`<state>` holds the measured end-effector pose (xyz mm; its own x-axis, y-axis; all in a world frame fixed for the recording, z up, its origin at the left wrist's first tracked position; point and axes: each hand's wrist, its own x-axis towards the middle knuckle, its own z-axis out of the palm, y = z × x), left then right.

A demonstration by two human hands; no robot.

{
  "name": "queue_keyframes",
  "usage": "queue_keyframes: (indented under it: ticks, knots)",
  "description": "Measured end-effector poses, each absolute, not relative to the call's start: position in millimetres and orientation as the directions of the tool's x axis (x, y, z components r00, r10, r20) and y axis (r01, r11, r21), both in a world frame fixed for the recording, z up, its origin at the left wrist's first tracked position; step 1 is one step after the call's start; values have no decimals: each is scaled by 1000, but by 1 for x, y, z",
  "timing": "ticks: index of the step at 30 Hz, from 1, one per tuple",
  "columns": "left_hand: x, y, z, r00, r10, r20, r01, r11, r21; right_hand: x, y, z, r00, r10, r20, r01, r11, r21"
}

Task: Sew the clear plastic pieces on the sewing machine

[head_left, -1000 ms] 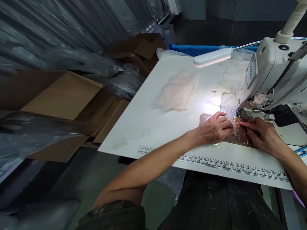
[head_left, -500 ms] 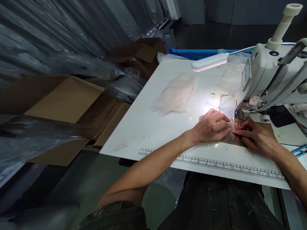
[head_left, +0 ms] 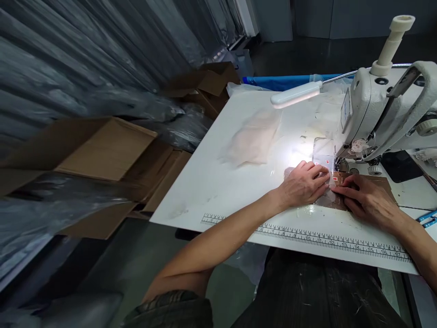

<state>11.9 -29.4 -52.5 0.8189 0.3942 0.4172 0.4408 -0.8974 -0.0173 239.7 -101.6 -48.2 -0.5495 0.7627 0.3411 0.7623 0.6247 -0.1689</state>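
A sheer whitish piece of fabric (head_left: 324, 160) lies flat in front of the sewing machine's presser foot (head_left: 338, 163), with a small red mark on it. My left hand (head_left: 305, 183) presses on this fabric left of the foot, fingers together and bent over it. Its thumb side is close to my right fingertips. My right hand (head_left: 367, 198) pinches the fabric's edge between forefinger and thumb, as far as I can see. Under that hand lies a flat brown sheet (head_left: 380, 183), with another red mark near its left end. The undersides of both hands are hidden.
The white table (head_left: 205, 182) has a printed ruler (head_left: 307, 237) along its front edge. A pile of pale sheer pieces (head_left: 254, 141) lies on the left. A lamp (head_left: 296, 94) hangs overhead. Blue-handled snips (head_left: 426, 217) lie right; cardboard boxes (head_left: 109, 148) stand left.
The view has shifted a little, so the table and machine sit differently in the frame. Both hands stay at the fabric by the presser foot, with the left fingers slightly changed in pose.
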Motion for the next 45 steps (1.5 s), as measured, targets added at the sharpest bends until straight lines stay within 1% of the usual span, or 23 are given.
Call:
queue_keyframes:
  ticks: [3,6,10,13,17,19,23,28,37,42,45]
  knots:
    - [12,-30,-52,835,379,399,430,-902,-43,240,-102,-49,-560,752,349,761,633,-142]
    - [14,-27,-51,860,371,350,431,-896,-110,237,-102,-49,-561,756,338,784,616,-78]
    - [20,-12,-44,910,328,253,376,-911,-170,230,-101,-48,-523,815,250,842,539,7]
    - [22,-1,-42,929,294,225,328,-935,-136,226,-102,-47,-477,852,214,875,484,24]
    - [20,2,-46,899,355,256,376,-926,-39,224,-104,-48,-456,864,213,883,469,-14]
    - [19,0,-47,894,367,259,384,-923,-16,224,-104,-49,-452,864,222,883,468,-23]
    - [19,-1,-47,901,353,252,369,-929,-19,224,-104,-51,-449,865,226,886,464,-16]
    - [20,1,-48,898,341,279,364,-930,-37,224,-105,-51,-440,865,240,891,455,-6]
    - [20,0,-50,893,348,286,367,-930,-14,223,-105,-52,-436,865,249,894,448,8]
    - [20,1,-50,883,356,305,372,-928,5,224,-104,-52,-434,867,244,893,449,-8]
    - [21,0,-51,880,360,309,381,-924,-9,224,-104,-53,-434,857,277,891,453,-7]
